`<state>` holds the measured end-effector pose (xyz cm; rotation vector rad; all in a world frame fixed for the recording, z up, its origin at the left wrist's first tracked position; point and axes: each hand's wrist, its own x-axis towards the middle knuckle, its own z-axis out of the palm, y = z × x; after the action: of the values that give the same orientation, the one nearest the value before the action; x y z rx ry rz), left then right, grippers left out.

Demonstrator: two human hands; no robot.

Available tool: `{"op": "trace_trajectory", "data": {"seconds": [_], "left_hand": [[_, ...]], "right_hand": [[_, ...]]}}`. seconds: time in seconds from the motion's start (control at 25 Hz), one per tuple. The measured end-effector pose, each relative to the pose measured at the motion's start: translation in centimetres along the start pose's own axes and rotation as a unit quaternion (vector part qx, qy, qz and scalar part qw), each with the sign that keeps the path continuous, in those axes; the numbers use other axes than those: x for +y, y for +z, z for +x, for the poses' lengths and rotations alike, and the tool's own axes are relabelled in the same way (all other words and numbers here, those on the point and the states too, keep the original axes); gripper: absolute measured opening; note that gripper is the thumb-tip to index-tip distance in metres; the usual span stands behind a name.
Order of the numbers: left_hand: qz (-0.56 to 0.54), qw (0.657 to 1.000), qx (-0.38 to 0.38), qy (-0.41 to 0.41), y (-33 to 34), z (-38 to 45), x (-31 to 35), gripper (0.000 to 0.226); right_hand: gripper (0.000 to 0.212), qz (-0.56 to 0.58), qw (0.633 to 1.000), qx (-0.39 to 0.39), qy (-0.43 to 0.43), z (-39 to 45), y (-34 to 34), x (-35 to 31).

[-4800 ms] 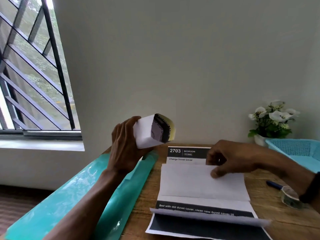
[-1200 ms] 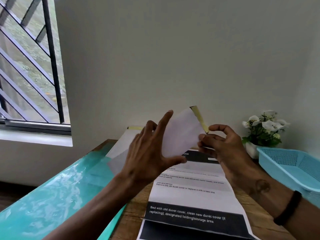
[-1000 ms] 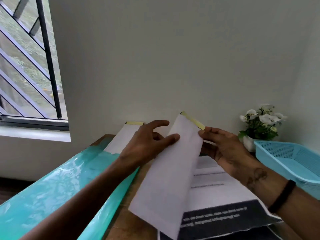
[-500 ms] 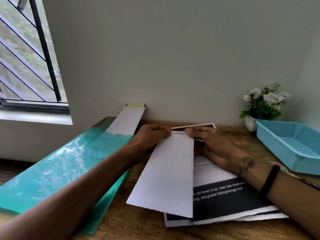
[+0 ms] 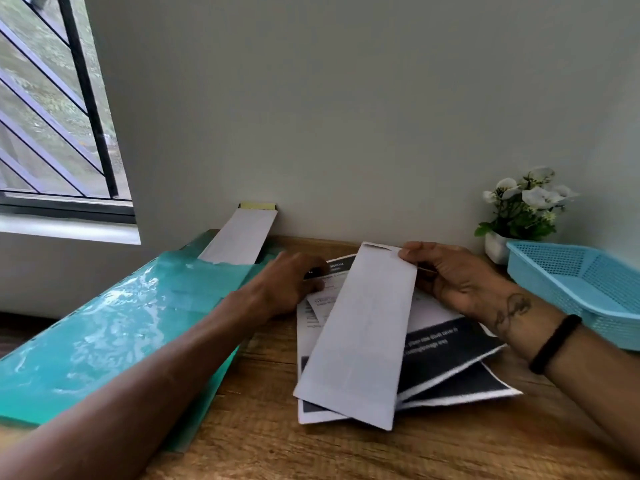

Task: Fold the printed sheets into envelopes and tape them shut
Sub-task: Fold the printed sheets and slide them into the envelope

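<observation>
A long white envelope point(image 5: 360, 334) lies slanted on top of the printed sheets point(image 5: 450, 344) in the middle of the wooden table point(image 5: 263, 438). My right hand point(image 5: 457, 278) pinches the envelope's far right corner, near its open mouth. My left hand point(image 5: 294, 282) is off the envelope and rests curled on the far left corner of the printed sheets, its fingertips close to the envelope's left edge. Whether it grips the sheet is not visible. A second white envelope point(image 5: 242, 233) leans against the wall with a yellow strip at its top.
A glossy green folder point(image 5: 104, 327) covers the table's left side and overhangs its edge. A light blue mesh basket point(image 5: 581, 285) stands at the right. A small pot of white flowers point(image 5: 523, 206) is behind it by the wall. A barred window is at the upper left.
The envelope came down from the air onto the sheets. In the last half second my left hand let go of its top and shifted left onto the sheets; the sheets fanned out.
</observation>
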<state>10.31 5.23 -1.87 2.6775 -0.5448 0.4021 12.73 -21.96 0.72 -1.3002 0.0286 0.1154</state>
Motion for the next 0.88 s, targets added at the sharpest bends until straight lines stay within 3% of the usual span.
{"op": "trace_trajectory", "data": {"seconds": [0.12,0.2,0.28,0.32,0.4,0.48,0.56,0.72,0.88], "left_hand": [[0.044,0.999,-0.016,0.028,-0.7,-0.3,-0.6,0.035],[0.028,0.996,0.058,0.057,-0.9,-0.4,-0.2,0.029],[-0.051,0.984,0.162,0.056,-1.4,-0.6,2.3,0.022],[-0.102,0.978,0.179,0.031,-1.6,-0.7,4.1,0.030],[-0.218,0.968,0.122,-0.023,-1.9,-1.1,7.5,0.053],[-0.353,0.932,0.032,-0.070,-2.0,-1.5,9.5,0.061],[-0.471,0.874,-0.014,-0.119,-2.3,-1.7,9.9,0.057],[-0.573,0.795,0.016,-0.197,-2.5,-1.5,8.7,0.034],[-0.598,0.756,0.067,-0.259,-2.7,-1.1,7.5,0.023]], "right_hand": [[0.036,0.033,0.999,-0.027,0.034,0.0,-0.1,-0.2],[0.041,0.037,0.997,-0.040,0.051,-0.3,0.0,-0.5],[0.038,0.026,0.997,-0.039,0.059,-0.5,0.0,-0.8],[0.040,0.024,0.997,-0.042,0.061,-0.7,0.3,-1.1],[0.055,0.029,0.996,-0.067,0.058,-1.2,1.1,-1.1],[0.065,0.030,0.994,-0.094,0.042,-1.9,2.2,-1.1],[0.045,0.040,0.993,-0.110,0.015,-2.8,3.3,-1.4],[0.026,0.058,0.992,-0.113,-0.011,-3.9,4.0,-1.6],[0.019,-0.095,0.982,0.028,-0.160,-2.8,3.2,-1.4]]}}
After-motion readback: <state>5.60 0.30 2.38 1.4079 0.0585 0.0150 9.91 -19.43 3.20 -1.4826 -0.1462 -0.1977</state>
